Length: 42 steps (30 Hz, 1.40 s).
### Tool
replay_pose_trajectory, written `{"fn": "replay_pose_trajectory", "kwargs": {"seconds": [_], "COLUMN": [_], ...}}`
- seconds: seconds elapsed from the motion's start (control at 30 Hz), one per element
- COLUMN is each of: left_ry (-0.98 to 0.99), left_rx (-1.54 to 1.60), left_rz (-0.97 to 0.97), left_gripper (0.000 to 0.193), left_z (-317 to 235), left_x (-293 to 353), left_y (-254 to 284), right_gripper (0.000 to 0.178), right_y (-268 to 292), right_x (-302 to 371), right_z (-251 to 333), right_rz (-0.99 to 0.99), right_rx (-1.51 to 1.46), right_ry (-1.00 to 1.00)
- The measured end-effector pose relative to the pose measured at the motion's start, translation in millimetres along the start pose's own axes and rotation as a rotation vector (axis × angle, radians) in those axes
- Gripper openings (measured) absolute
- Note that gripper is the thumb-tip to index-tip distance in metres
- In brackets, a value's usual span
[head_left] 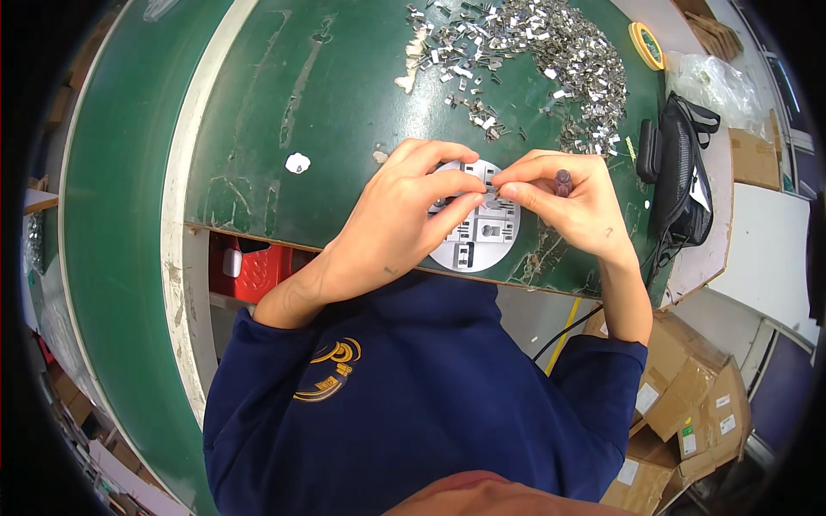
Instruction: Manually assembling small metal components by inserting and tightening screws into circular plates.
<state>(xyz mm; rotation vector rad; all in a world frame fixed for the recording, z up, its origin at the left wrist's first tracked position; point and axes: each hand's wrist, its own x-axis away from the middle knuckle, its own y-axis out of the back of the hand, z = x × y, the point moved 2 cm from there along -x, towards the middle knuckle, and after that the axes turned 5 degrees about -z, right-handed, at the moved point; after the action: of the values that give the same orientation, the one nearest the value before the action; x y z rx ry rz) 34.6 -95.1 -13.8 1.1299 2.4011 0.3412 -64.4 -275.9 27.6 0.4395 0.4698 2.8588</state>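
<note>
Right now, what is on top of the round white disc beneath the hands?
Grey-and-black rectangular patches show on the round white disc; raised or printed is unclear. The left hand hides part of its left side; the right hand, part of its upper right.

Your bench (249,112): green top, scuffed, light glare (422,107) on it. To your left, pale strip (179,215), then second green surface (120,215). To your right, cardboard boxes (718,400); yellow stripe (564,335) on grey floor (529,318).
</note>
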Motion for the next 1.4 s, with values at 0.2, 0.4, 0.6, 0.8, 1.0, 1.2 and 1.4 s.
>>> {"fn": "replay_pose_trajectory", "kwargs": {"seconds": [0.2,0.4,0.6,0.8,1.0,1.2,1.4], "left_ry": [-0.004,0.010,0.002,-0.016,-0.006,-0.015,0.009], "left_rx": [-0.004,0.006,0.019,0.019,0.050,0.032,0.058], "left_rz": [0.027,0.042,0.042,0.016,-0.037,-0.023,-0.014], "left_gripper": [0.013,0.012,0.011,0.011,0.014,0.014,0.014], "left_z": [1,0,1,3,4,4,5], "left_x": [0,1,2,7,11,12,13], "left_y": [1,2,3,7,10,12,12], "right_gripper": [0.012,0.012,0.011,0.013,0.018,0.019,0.018], "right_y": [-3,-6,-16,-24,-35,-38,-37], "right_x": [-3,-2,9,17,14,11,11], "right_z": [-2,-3,1,2,-2,-2,1], "right_rz": [0.004,-0.019,-0.179,-0.200,-0.210,-0.185,-0.150], "right_rx": [0.048,0.102,0.324,0.445,0.538,0.564,0.523], "right_ry": [0.108,0.166,0.396,0.518,0.680,0.698,0.622]}}
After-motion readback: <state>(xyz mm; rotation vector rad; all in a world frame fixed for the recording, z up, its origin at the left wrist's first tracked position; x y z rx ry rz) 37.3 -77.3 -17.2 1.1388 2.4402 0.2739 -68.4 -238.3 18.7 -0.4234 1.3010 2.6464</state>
